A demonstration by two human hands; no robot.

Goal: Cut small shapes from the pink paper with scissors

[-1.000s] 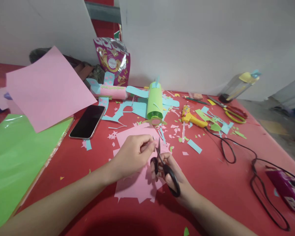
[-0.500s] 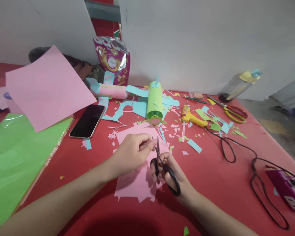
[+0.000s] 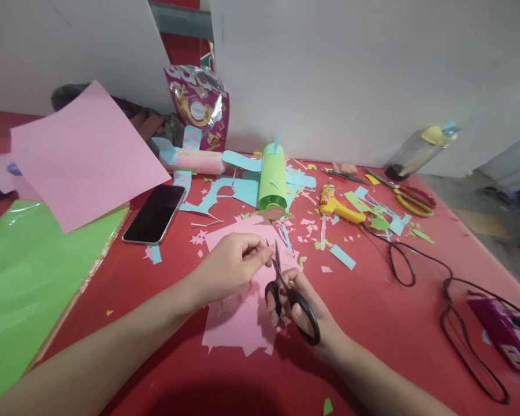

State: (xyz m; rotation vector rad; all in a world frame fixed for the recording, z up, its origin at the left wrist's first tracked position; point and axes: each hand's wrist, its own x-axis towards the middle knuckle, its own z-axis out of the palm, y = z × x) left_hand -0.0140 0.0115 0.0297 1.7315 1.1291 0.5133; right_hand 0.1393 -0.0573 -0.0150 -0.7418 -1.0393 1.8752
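Note:
My right hand (image 3: pixel 301 297) holds a pair of scissors (image 3: pixel 293 297) with black handles, fingers through the loops. Its blades point away from me and stand a little apart. Close by, my left hand (image 3: pixel 231 263) is closed in a pinch at the blades, with thumb and forefinger pressed together. Whatever lies between those fingertips is too small to make out. Beneath both hands is a pink paper sheet (image 3: pixel 219 332) with jagged, cut edges. Small pink star cut-outs (image 3: pixel 198 237) lie left of it.
Beyond the hands stand a green paper-covered bottle (image 3: pixel 273 179) and a pink tube (image 3: pixel 199 161) with blue wings. A phone (image 3: pixel 156 214) lies left; a yellow glue gun (image 3: pixel 340 208), its cord, paper scraps (image 3: pixel 342 257) and red-and-yellow scissors (image 3: pixel 409 196) lie right.
The scissors and my left hand have shifted very slightly. The blades look a little more apart at their tips. Everything else on the table stays where it was.

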